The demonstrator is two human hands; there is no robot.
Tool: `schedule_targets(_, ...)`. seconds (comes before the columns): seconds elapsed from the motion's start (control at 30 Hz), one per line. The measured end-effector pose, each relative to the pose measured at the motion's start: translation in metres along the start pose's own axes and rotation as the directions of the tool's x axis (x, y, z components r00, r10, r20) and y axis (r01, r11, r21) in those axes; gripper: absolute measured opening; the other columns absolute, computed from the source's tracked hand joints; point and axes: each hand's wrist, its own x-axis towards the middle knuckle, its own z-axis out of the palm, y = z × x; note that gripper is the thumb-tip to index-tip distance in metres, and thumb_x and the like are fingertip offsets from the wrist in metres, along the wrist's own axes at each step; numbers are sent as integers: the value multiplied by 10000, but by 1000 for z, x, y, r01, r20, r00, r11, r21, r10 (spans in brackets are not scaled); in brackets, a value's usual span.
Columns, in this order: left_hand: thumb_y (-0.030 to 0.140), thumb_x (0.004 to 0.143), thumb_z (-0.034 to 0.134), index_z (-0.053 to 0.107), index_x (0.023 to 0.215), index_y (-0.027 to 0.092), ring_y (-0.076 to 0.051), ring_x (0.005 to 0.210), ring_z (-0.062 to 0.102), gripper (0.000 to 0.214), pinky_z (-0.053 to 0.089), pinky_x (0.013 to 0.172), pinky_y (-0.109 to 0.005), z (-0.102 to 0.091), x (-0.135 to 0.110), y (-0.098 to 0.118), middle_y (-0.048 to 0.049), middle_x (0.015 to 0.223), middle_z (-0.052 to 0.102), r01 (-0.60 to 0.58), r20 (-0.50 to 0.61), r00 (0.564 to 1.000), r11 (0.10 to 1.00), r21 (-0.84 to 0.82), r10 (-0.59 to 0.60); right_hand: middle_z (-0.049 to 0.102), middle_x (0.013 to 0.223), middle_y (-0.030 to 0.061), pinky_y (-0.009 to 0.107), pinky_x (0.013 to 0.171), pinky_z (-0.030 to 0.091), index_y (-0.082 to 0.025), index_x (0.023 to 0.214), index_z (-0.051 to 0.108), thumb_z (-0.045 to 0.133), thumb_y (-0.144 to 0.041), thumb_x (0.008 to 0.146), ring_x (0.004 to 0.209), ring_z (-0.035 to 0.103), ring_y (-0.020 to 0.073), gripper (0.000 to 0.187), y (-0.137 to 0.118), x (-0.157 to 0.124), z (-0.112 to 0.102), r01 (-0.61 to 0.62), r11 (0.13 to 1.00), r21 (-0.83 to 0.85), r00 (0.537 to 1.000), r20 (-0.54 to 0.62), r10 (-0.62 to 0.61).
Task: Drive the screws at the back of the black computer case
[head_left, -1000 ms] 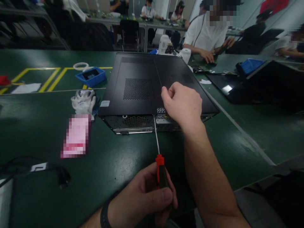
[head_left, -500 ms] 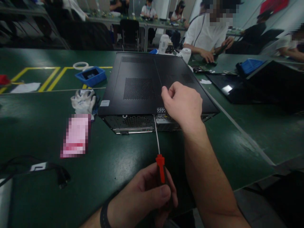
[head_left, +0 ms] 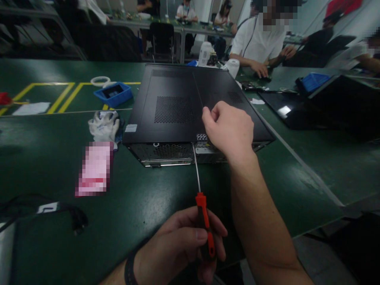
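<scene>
A black computer case [head_left: 175, 83] with perforated vents lies flat on the green table, its rear panel facing me. In my left hand [head_left: 181, 241] is a screwdriver [head_left: 202, 208] with a red and black handle, the thumb and fingers closed round the grip. Its thin shaft points up to the top edge of the rear panel, near the middle; the contact at the tip is too small to make out. My right hand [head_left: 230, 124] rests on the case lid, right of the tip, with fingers curled. Whatever its fingers may hold is hidden beneath it.
Left of the case lie work gloves [head_left: 103, 126], a blurred pink item [head_left: 95, 168], a blue bin [head_left: 113, 94] and black cables [head_left: 75, 215]. To the right is a dark flat panel [head_left: 285, 113]. A co-worker in a white shirt [head_left: 258, 39] sits across the table.
The screwdriver handle has turned, showing more red and its lower end. The fingers of my left hand have shifted and loosened a little around it. My right hand stays in place.
</scene>
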Motion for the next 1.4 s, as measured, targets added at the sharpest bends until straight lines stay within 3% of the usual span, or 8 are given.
schedule_targets(0.2,350,897,759,692,1056,132,-82,551,660,278,477,505,-158,2,0,1,-60,855,726,13,-41,999,999,43,-11,732,827,88,349,727,425,-212,861,702,466,-485,977,761,637,223,379,0,0,0,11,1000,7,1000,-5,-11)
schedule_targets(0.53,426,927,738,553,987,183,-24,446,548,312,421,428,-123,0,3,-2,-7,825,703,-40,7,999,990,138,40,734,846,93,361,752,432,-210,872,694,459,-488,983,788,651,235,380,0,-1,0,7,1000,6,1000,-2,-7)
schedule_targets(0.97,405,901,727,685,1115,133,-74,525,626,349,458,500,-177,1,0,0,-57,869,722,11,-16,1000,998,61,-10,738,850,95,347,745,425,-215,876,703,467,-487,986,814,648,238,376,0,-1,-1,5,1000,-2,1000,3,-5)
schedule_targets(1.17,451,896,770,588,976,172,-35,479,568,342,427,457,-142,3,3,1,0,808,695,5,-50,999,991,136,2,741,844,88,345,721,418,-213,867,700,465,-481,986,777,651,227,376,0,-1,-1,16,1000,-11,1000,-8,-16)
schedule_targets(1.4,470,935,716,560,995,180,-39,450,564,334,430,441,-137,-1,2,-4,3,778,696,-22,-39,999,992,126,27,746,842,89,341,709,414,-210,868,704,458,-486,985,763,649,222,388,1,-1,0,20,1000,-5,1000,-12,-20)
